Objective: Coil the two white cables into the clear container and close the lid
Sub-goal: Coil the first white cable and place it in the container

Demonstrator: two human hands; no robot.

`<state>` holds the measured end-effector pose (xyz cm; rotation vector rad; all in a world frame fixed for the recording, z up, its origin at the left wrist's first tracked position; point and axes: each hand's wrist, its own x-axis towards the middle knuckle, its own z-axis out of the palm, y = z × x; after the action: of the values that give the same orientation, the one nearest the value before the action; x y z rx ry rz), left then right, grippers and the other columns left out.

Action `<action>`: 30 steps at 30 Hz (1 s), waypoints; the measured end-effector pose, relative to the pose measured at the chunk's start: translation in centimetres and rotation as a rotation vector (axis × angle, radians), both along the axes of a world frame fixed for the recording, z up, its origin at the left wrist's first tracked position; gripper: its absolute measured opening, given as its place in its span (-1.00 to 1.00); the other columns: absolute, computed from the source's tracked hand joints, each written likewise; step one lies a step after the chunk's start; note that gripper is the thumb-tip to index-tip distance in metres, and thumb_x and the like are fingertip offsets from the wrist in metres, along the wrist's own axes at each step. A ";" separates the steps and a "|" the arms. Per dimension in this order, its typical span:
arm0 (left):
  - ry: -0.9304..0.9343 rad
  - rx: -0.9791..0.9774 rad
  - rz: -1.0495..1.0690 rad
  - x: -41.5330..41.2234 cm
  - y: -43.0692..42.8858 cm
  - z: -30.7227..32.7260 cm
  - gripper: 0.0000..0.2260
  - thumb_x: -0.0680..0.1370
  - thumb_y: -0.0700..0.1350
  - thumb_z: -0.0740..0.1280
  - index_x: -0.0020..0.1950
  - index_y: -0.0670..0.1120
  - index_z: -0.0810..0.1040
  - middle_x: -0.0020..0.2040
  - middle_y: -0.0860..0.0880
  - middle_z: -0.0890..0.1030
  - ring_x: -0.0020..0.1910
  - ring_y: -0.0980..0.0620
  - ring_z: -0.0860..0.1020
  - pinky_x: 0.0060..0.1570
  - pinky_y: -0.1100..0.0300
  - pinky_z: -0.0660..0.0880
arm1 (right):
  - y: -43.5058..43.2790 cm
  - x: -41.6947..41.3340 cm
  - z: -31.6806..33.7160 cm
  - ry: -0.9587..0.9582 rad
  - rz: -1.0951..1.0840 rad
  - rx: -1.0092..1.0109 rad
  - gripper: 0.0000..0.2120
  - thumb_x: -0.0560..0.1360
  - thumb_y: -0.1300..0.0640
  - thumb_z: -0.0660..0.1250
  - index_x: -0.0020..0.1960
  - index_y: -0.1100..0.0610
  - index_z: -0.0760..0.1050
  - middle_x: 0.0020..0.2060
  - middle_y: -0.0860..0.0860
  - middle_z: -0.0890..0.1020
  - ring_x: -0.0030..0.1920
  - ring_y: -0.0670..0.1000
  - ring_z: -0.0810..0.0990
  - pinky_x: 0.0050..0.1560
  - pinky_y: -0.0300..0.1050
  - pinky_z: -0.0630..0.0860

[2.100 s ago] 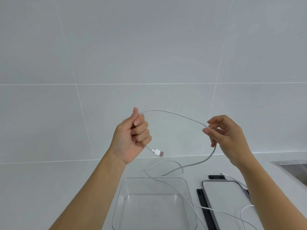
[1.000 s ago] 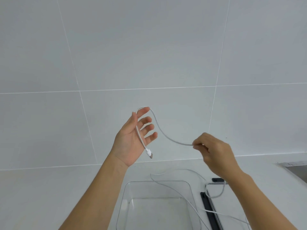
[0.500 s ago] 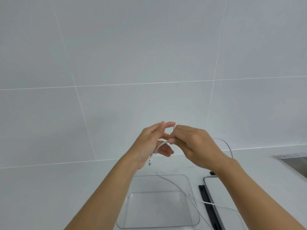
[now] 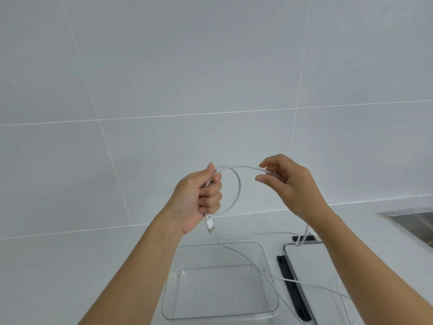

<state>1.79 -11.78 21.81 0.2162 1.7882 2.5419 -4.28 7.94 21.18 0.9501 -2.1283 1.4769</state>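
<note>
Head view — my left hand (image 4: 199, 198) fisted round one loop of white cable (image 4: 236, 184), plug (image 4: 209, 225) hanging below it. My right hand (image 4: 288, 184) pinches the strand alongside. Clear container (image 4: 220, 315) beneath both; lid (image 4: 287, 275) under my right wrist — off.

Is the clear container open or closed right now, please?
Open: the clear container has no cover, and its lid lies beside it.

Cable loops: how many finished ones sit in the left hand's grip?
1. A single loop hangs from the left hand; the right hand pinches the next stretch. Fingers may hide more.
</note>
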 end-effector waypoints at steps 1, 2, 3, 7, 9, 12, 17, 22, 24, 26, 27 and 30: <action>-0.002 0.060 0.010 0.0 -0.4 0.1 -0.71 0.54 0.03 0.16 -0.33 -0.06 0.36 -0.58 0.11 0.19 -0.59 0.14 0.04 -0.60 0.30 0.02 | 0.3 -0.3 0.0 -0.031 0.005 -0.052 -0.76 0.41 0.22 0.43 -0.17 -0.09 0.45 -0.29 -0.03 0.54 -0.34 -0.10 0.44 -0.30 -0.42 0.39; -0.005 0.104 0.017 -0.1 -0.8 0.2 -0.70 0.56 0.02 0.13 -0.33 -0.07 0.36 -0.58 0.10 0.19 -0.57 0.12 0.03 -0.61 0.29 0.02 | 0.5 -0.6 0.0 -0.041 -0.005 -0.092 -0.74 0.41 0.24 0.42 -0.19 -0.10 0.44 -0.32 -0.10 0.53 -0.38 -0.14 0.41 -0.33 -0.42 0.37; -0.008 0.127 0.021 -0.1 -1.0 0.2 -0.68 0.58 0.02 0.11 -0.33 -0.07 0.36 -0.59 0.10 0.20 -0.57 0.12 0.03 -0.61 0.30 0.03 | 0.6 -0.8 0.1 -0.045 -0.022 -0.122 -0.74 0.41 0.25 0.42 -0.22 -0.08 0.44 -0.36 -0.17 0.51 -0.40 -0.15 0.38 -0.36 -0.41 0.34; -0.009 0.020 0.012 0.0 -0.7 -0.1 -0.67 0.59 0.03 0.11 -0.29 -0.09 0.43 -0.59 0.09 0.22 -0.64 0.17 0.14 -0.61 0.32 0.08 | 0.6 -1.4 0.0 -0.071 -0.066 -0.232 -0.76 0.40 0.26 0.42 -0.32 0.01 0.45 -0.52 -0.19 0.45 -0.48 -0.14 0.31 -0.44 -0.44 0.25; -0.007 -0.068 -0.009 0.0 -0.2 -0.4 -0.67 0.58 0.04 0.11 -0.26 -0.12 0.46 -0.58 0.09 0.22 -0.64 0.17 0.14 -0.61 0.34 0.10 | 0.4 -1.5 -0.2 -0.076 -0.087 -0.224 -0.79 0.38 0.26 0.43 -0.34 0.07 0.47 -0.56 -0.15 0.39 -0.50 -0.14 0.29 -0.46 -0.45 0.24; -0.017 -0.162 -0.040 0.1 0.3 -0.7 -0.67 0.59 0.04 0.11 -0.20 -0.14 0.48 -0.57 0.09 0.21 -0.62 0.16 0.13 -0.60 0.35 0.11 | -0.1 -1.6 -0.4 -0.062 -0.116 -0.179 -0.85 0.38 0.27 0.44 -0.31 0.17 0.50 -0.57 -0.15 0.41 -0.49 -0.13 0.31 -0.45 -0.45 0.26; -0.032 -0.219 -0.142 0.2 0.7 -0.6 -0.72 0.49 0.09 0.20 -0.30 -0.07 0.45 -0.54 0.11 0.18 -0.61 0.17 0.11 -0.58 0.35 0.07 | -0.1 -1.6 -0.4 -0.029 -0.160 -0.184 -0.89 0.38 0.27 0.44 -0.29 0.17 0.53 -0.50 -0.22 0.49 -0.47 -0.18 0.35 -0.40 -0.46 0.30; -0.036 -0.227 -0.224 0.3 0.7 -1.0 -0.70 0.51 0.09 0.20 -0.37 -0.02 0.39 -0.53 0.12 0.19 -0.60 0.18 0.13 -0.59 0.34 0.11 | 0.1 -2.0 -0.6 -0.023 -0.233 -0.215 -0.92 0.38 0.25 0.44 -0.25 0.13 0.57 -0.36 -0.14 0.52 -0.41 -0.23 0.40 -0.33 -0.45 0.31; -0.038 -0.243 -0.233 0.4 0.8 -1.2 -0.68 0.53 0.08 0.20 -0.37 -0.02 0.38 -0.53 0.12 0.19 -0.59 0.18 0.13 -0.57 0.33 0.14 | 0.3 -2.3 -0.6 -0.047 -0.246 -0.246 -0.93 0.38 0.23 0.44 -0.25 0.12 0.58 -0.36 -0.12 0.53 -0.42 -0.23 0.40 -0.30 -0.40 0.32; -0.034 -0.262 -0.246 0.4 0.9 -1.4 -0.68 0.53 0.07 0.18 -0.38 -0.02 0.37 -0.53 0.12 0.19 -0.59 0.17 0.13 -0.56 0.33 0.16 | 0.3 -2.5 -0.7 -0.042 -0.268 -0.237 -0.95 0.38 0.22 0.45 -0.23 0.12 0.60 -0.35 -0.11 0.54 -0.42 -0.23 0.40 -0.29 -0.28 0.33; -0.032 -0.256 -0.249 0.4 1.0 -1.4 -0.69 0.53 0.07 0.17 -0.38 -0.02 0.37 -0.53 0.12 0.19 -0.59 0.17 0.12 -0.55 0.33 0.16 | 0.3 -2.6 -0.8 -0.035 -0.275 -0.231 -0.97 0.38 0.22 0.45 -0.22 0.13 0.61 -0.34 -0.11 0.54 -0.42 -0.24 0.41 -0.29 -0.24 0.34; -0.026 -0.109 -0.226 0.4 1.0 -1.3 -0.69 0.52 0.07 0.20 -0.38 -0.02 0.38 -0.53 0.12 0.14 -0.58 0.14 0.05 -0.58 0.34 0.12 | 0.3 -3.0 -1.5 -0.049 -0.243 -0.208 -0.95 0.41 0.24 0.41 -0.15 0.14 0.64 -0.31 -0.09 0.57 -0.41 -0.22 0.46 -0.30 -0.26 0.44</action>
<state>2.15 -10.79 20.54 0.3584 1.7743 2.2772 -7.28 8.25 19.70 0.5657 -1.9929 1.5715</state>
